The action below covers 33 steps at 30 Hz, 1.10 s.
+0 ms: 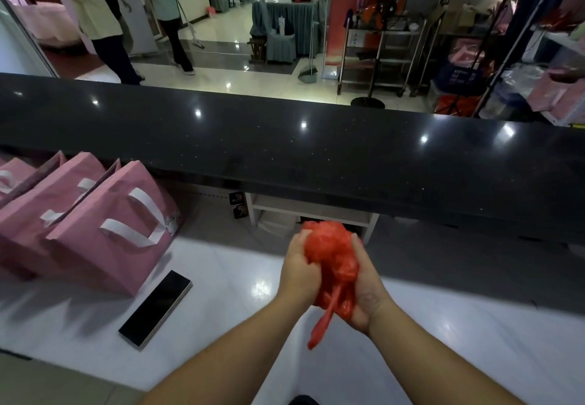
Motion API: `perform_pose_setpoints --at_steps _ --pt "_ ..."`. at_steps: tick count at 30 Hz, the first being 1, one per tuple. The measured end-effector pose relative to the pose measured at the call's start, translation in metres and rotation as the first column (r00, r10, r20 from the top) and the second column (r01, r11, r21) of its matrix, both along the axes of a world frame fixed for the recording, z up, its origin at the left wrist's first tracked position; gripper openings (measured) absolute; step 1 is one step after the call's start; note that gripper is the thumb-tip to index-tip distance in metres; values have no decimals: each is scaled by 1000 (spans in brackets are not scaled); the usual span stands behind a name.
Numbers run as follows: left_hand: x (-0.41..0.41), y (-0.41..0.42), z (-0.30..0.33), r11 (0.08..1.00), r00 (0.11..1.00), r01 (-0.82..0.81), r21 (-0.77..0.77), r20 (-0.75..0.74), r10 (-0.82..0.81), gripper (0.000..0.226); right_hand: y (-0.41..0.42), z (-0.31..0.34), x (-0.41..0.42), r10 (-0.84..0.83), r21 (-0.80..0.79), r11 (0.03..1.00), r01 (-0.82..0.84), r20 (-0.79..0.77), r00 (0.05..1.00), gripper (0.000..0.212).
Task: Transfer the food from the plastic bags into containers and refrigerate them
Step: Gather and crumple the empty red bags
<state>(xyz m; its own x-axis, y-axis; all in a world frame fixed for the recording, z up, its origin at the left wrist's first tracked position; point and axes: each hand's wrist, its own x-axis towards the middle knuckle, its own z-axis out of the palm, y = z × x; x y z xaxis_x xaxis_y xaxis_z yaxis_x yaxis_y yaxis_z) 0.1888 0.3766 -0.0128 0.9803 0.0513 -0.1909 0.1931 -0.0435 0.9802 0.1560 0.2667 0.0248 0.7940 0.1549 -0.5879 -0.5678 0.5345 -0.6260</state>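
A crumpled red plastic bag (pixel 332 265) is held above the white counter (pixel 459 341), squeezed between both hands. The left hand (pixel 299 273) is curled around its left side; the right hand (pixel 367 287) is wrapped around its right side, fingers closed on the plastic. The bag's long axis is seen running roughly upright, bunched top pointed away, a twisted tail (pixel 323 322) hung down toward the wearer. A dark phone (pixel 155 308) is laid flat on the counter to the left. Pink paper bags (pixel 104 224) with white handles are lined up behind it. Beyond, a black ledge (pixel 316 157) is stretched across; people are seen standing on the glossy floor further off.
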Motion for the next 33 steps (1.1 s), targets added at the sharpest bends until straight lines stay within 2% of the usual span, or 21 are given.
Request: perform_pose_setpoints --at_steps 1,3,4,5,7,9,11,13,16,17,19,21,25,27,28,30,33 --pt "-3 2 -7 988 996 44 149 70 -55 34 0 0 2 -26 -39 999 25 -26 999 73" --pt "-6 7 -19 852 962 117 511 154 -225 50 -4 -1 7 -40 -106 994 35 -41 998 62" --pt "-7 10 -20 780 945 166 604 129 -301 54 -6 -2 8 -41 -150 988 36 -31 999 57" --pt "-9 11 -18 740 926 226 633 97 -366 54 -9 -4 11 -47 -201 979 42 -21 999 52" --pt "-14 13 -10 762 886 371 531 43 -461 51 -14 -10 16 -71 -305 950 69 6 997 37" --pt "-20 15 -2 853 892 432 291 0 -452 41 -17 -14 20 -86 -376 921 98 48 995 26" --pt "-24 14 5 931 935 352 90 -65 -348 41 -19 -19 24 -120 -430 892 138 69 990 19" --pt "-30 10 10 964 943 254 -76 -201 -264 49 -17 -18 26 -167 -439 877 196 104 980 16" --pt "-36 8 15 920 823 52 -389 -505 -260 44 -14 -16 30 -240 -410 864 293 177 955 15" --pt "-35 9 15 870 784 -19 -492 -547 -293 42 -12 -18 30 -233 -426 855 296 196 953 15" --pt "-29 11 10 774 794 -123 -621 -530 -299 50 -9 -24 29 -160 -498 830 250 218 963 19" --pt "-18 13 8 758 830 -141 -636 -493 -260 61 -3 -31 22 -61 -551 811 195 252 966 28" --pt "-6 12 11 860 866 -36 -509 -445 -228 92 3 -39 6 165 -584 807 86 362 917 42" --pt "-6 12 7 904 891 -12 -428 -415 -185 108 -1 -42 4 310 -676 737 -2 336 889 54" --pt "-6 12 3 923 898 -11 -384 -410 -160 106 -4 -42 3 381 -716 695 -59 298 875 61" --pt "-6 14 -4 950 913 -27 -311 -395 -103 80 -10 -39 2 484 -730 663 -163 253 838 72" --pt "-8 19 -8 972 939 -61 -228 -343 -21 32 -13 -33 1 507 -614 751 -243 300 808 69"
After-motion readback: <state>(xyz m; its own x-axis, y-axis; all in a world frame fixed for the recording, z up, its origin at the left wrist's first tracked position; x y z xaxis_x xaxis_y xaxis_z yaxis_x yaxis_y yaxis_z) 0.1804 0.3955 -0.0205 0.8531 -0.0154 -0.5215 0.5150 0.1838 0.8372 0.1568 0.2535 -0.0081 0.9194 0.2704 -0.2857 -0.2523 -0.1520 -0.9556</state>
